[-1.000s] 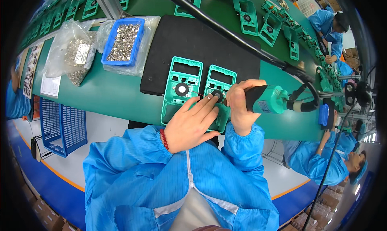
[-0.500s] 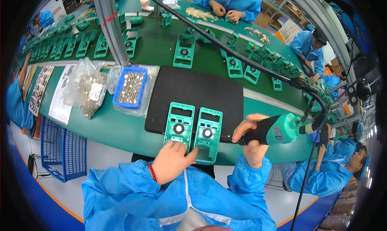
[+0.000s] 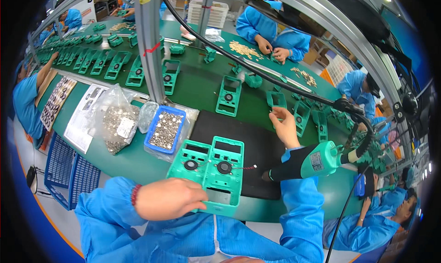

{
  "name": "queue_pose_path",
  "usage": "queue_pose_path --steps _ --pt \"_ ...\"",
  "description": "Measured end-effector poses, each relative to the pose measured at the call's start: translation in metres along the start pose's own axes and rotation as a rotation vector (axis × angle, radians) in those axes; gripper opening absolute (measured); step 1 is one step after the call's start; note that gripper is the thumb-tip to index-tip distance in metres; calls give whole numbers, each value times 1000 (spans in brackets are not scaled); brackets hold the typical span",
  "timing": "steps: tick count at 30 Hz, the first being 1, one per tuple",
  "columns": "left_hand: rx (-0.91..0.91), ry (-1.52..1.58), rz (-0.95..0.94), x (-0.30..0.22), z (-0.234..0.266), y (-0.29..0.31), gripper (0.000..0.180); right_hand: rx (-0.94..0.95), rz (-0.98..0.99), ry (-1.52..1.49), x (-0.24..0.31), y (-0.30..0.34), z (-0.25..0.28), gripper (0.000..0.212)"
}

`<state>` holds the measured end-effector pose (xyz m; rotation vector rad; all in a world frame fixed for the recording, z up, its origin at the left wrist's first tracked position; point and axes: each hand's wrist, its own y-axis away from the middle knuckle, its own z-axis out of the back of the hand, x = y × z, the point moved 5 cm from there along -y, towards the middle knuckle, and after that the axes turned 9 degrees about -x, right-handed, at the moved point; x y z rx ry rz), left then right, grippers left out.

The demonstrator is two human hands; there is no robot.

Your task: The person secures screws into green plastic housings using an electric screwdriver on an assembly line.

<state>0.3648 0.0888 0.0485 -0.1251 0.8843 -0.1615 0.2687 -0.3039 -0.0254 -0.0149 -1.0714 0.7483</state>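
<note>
Two green plastic housings lie side by side at the front edge of the black mat, each with a round dark part in the middle. My left hand (image 3: 172,198) is closed at their lower end, its fingers on the rim of the right-hand housing (image 3: 232,148) and its wrist over the lower part of the left-hand housing (image 3: 195,148). A thin red wire with a white plug sticks out from the right one. My right hand (image 3: 284,125) reaches past the mat, thumb and fingers apart, close to a green housing (image 3: 277,99) on the belt. A green-and-black power screwdriver (image 3: 303,164) hangs by my right forearm.
Left of the black mat (image 3: 216,123) stand a blue tray (image 3: 161,149) and a plastic bag (image 3: 120,118) of small metal parts. More housings line the green belt (image 3: 190,95). A metal post (image 3: 150,47) and a black cable (image 3: 257,72) cross the view. Co-workers sit around.
My right hand has let go of the power screwdriver and moved forward to the belt. My left hand has shifted to the housings' lower end. The view has turned somewhat.
</note>
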Motion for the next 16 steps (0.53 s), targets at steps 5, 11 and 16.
queue_pose_path --steps 5,11,16 --pt "-89 -93 143 18 50 14 20 -154 166 950 -57 -62 -29 47" --pt "-264 -114 197 44 83 17 19 -4 -5 820 -38 -112 -93 55" --pt "-336 -220 33 98 88 -39 24 67 -55 930 -6 -120 -155 91"
